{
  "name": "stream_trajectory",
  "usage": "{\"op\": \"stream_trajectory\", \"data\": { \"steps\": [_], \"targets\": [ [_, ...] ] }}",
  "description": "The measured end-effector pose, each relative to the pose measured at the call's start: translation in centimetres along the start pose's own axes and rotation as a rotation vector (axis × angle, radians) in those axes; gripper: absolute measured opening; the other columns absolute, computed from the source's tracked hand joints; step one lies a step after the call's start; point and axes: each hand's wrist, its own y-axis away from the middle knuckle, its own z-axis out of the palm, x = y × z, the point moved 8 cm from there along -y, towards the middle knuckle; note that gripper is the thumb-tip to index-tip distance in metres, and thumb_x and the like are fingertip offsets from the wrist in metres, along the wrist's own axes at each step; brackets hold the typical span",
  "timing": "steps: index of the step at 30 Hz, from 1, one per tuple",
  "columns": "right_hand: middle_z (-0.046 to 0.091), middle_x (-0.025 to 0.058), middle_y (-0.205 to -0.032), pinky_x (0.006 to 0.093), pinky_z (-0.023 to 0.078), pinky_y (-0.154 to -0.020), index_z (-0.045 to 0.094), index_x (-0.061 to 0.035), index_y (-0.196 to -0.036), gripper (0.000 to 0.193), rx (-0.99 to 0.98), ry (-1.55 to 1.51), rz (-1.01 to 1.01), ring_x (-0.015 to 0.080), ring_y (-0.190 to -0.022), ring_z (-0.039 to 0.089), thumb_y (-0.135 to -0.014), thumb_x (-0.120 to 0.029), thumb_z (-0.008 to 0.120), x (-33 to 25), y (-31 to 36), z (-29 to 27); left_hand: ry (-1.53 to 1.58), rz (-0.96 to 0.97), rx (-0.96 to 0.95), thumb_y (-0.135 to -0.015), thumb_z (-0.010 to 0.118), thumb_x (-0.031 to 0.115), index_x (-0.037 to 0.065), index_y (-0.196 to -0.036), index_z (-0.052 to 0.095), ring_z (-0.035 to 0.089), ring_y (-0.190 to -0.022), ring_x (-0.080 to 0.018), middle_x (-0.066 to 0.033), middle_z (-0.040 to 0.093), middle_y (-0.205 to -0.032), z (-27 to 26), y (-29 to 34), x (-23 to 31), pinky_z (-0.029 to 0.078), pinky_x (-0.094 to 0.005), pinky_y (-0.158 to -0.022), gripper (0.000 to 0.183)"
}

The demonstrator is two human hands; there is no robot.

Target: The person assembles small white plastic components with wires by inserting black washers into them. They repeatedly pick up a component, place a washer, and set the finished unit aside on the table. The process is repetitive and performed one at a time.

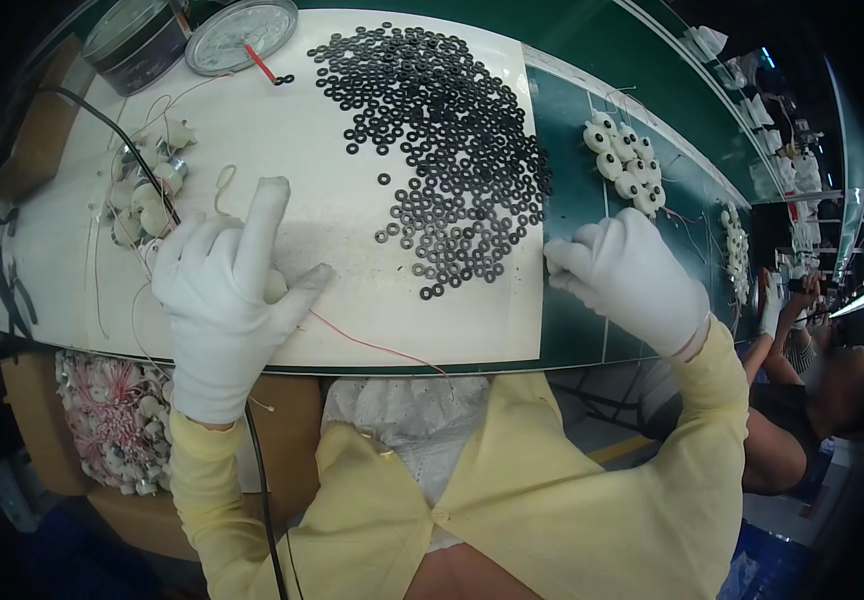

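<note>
Faces a green surface (574,332) stretching out to 3 o'clock, with a white board (382,335) laid across it from 8 round to 1. Has an open cardboard box (42,420) below the near edge at 8 o'clock, packed with white parts and reddish wires (117,430).

Wears white gloves. Holds the left hand (217,280) over the board at 9 o'clock, forefinger stretched toward 12, thumb spread toward 2, remaining fingers curled in; cannot tell about any grip on the cream-white part (277,287) showing between thumb and forefinger. Holds the right hand (627,275) above the green at 3 o'clock, fingers bunched at the tips; cannot tell about anything pinched inside.

Has a round tin (142,65) at 10 o'clock, with a grey lid (227,40) just beside it at 11. Has a wired cluster (142,215) at 10, nearer in, and a group of round white parts (627,185) at 2.

Shows a thin reddish wire (382,349) trailing from near the left thumb toward 4 o'clock, and a red stick (262,66) by the lid. Has countless small black rings (442,105) scattered around 12 o'clock, reaching the board's 3 o'clock edge.
</note>
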Motion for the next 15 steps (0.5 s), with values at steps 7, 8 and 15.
{"op": "stream_trajectory", "data": {
  "steps": [7, 8, 15],
  "targets": [
    [0.074, 0.0101, -0.081, 0.0407, 0.055, -0.065, 0.071, -0.0067, -0.112, 0.020, 0.526, -0.601, 0.553, 0.0309, -0.070, 0.071, -0.094, -0.014, 0.066, 4.8, 4.9, 5.1, 0.070, 0.097, 0.094, -0.079, 0.078, 0.016, 0.006, -0.136, 0.064, 0.059, -0.083, -0.0279, -0.0052, 0.057, -0.082, 0.2, 0.2, 0.1, 0.048, -0.0437, -0.083, 0.060],
    [0.074, 0.0106, -0.080, 0.0412, 0.055, -0.065, 0.071, -0.0070, -0.113, 0.020, 0.511, -0.435, 0.588, 0.0315, -0.070, 0.071, -0.095, -0.014, 0.066, 5.0, 5.9, 5.8, 0.057, 0.120, 0.106, -0.080, 0.077, 0.014, 0.006, -0.136, 0.064, 0.059, -0.082, -0.0280, -0.0055, 0.057, -0.082, 0.1, 0.3, 0.2, 0.048, -0.0435, -0.083, 0.058],
    [0.067, 0.0114, -0.067, 0.0412, 0.052, -0.060, 0.070, -0.0072, -0.122, 0.033, 0.571, -0.323, 0.689, 0.0313, -0.060, 0.067, -0.094, -0.025, 0.072, 6.0, 9.7, 5.0, 0.149, -0.001, 0.047, -0.074, 0.083, 0.029, 0.010, -0.127, 0.069, 0.058, -0.084, -0.0294, -0.0077, 0.056, -0.084, 0.7, 0.4, 0.1, 0.047, -0.0458, -0.083, 0.059]
  ]
}}
